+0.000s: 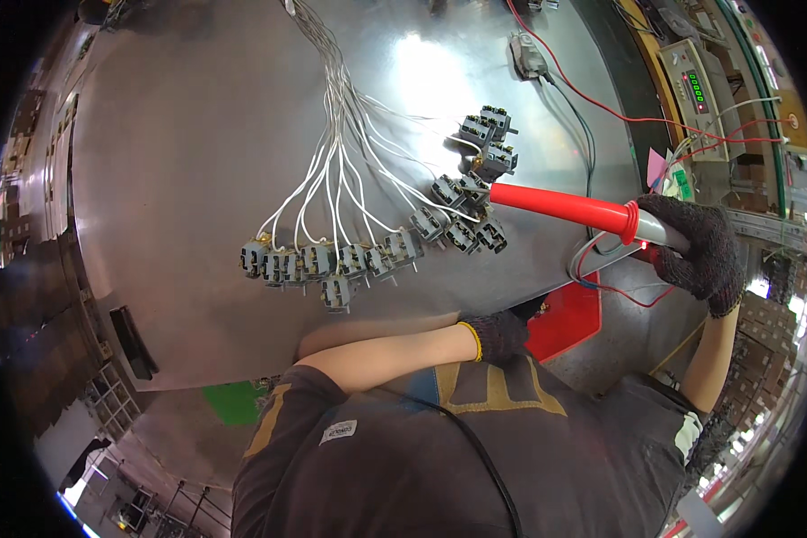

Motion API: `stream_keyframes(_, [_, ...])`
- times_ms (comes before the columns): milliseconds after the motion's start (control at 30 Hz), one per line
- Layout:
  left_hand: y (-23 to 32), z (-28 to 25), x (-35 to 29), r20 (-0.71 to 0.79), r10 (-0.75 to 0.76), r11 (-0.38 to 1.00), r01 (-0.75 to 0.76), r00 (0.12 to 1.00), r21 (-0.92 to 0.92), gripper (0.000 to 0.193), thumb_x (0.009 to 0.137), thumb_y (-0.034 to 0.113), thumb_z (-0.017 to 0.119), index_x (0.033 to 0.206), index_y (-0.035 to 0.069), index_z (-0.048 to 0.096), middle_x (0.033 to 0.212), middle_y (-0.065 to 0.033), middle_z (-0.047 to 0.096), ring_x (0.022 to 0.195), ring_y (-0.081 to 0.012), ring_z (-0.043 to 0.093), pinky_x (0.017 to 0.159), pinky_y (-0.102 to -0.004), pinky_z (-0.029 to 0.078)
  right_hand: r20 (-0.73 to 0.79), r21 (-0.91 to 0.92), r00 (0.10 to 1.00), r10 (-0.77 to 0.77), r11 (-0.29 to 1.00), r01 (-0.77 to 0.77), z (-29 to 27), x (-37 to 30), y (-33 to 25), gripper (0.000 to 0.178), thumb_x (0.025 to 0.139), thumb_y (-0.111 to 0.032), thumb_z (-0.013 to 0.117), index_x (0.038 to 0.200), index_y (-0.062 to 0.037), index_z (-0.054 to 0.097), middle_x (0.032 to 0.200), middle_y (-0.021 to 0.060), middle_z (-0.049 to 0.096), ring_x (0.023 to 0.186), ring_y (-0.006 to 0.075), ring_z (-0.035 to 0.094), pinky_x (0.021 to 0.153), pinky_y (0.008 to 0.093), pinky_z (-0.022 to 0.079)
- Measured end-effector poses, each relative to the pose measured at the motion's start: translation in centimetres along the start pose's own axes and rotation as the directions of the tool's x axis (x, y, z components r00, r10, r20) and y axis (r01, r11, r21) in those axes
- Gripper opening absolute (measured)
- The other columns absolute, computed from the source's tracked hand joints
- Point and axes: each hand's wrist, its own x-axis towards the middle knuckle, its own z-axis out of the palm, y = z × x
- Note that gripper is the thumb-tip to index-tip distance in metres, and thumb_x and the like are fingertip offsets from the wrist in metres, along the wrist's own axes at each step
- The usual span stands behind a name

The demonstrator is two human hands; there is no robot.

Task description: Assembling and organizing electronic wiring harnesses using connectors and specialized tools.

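My right hand [704,251], in a dark knit glove, is closed around the grey handle of a red test probe [560,207]. The probe slants left across the table, its tip at a group of small grey and black socket-like parts [457,211]. More such parts stand at the upper right of that group [490,139]. A row of similar parts [332,262] lies further left. Thin white wires [336,117] run from many of them into one bundle at the back. My left hand [500,336], gloved too, rests low by the table's front edge, its fingers hard to make out.
The metal table [170,206] fills most of the view. On the right stands a tester box [695,90] with a green display and red leads. A grey plug-like block [529,56] with a cable sits at the back right. Below the front edge is a red bin [569,323].
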Motion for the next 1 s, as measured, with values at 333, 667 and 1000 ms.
stream_keyframes(333, [-0.4,1.7,-0.1,-0.090,0.133,0.991,-0.132,0.987,0.015,0.027,0.082,0.026,0.067,0.099,0.006,0.075,0.101,-0.0161,0.072,0.091,-0.0364,0.070,0.083,-0.0507,0.053,-0.039,0.096,0.987,0.154,0.984,-0.150,0.2,-5.1,-1.2,0.054,0.073,-0.023,0.069,0.123,-0.0022,0.070,0.091,0.0154,0.075,0.081,0.0254,0.074,0.079,0.0373,0.056])
stream_keyframes(667, [-0.5,2.9,0.7,-0.111,0.016,0.998,-0.021,0.994,-0.051,0.024,0.084,0.027,0.065,0.093,0.007,0.076,0.090,-0.0165,0.073,0.089,-0.0356,0.072,0.079,-0.0526,0.054,-0.038,0.122,0.979,0.198,0.974,-0.193,2.4,-9.1,-1.3,0.059,0.066,-0.023,0.070,0.119,0.0021,0.069,0.096,0.0203,0.075,0.089,0.0299,0.076,0.085,0.0384,0.057])
stream_keyframes(1000, [1.1,0.5,0.8,-0.063,-0.053,0.977,0.039,0.997,-0.212,0.031,0.088,0.029,0.060,0.094,0.002,0.074,0.090,-0.0207,0.073,0.086,-0.0393,0.071,0.081,-0.0534,0.053,-0.070,0.104,0.979,0.193,0.977,-0.185,3.6,-11.0,-0.1,0.062,0.064,-0.021,0.070,0.122,-0.0005,0.070,0.100,0.0209,0.075,0.092,0.0321,0.076,0.088,0.0392,0.056])
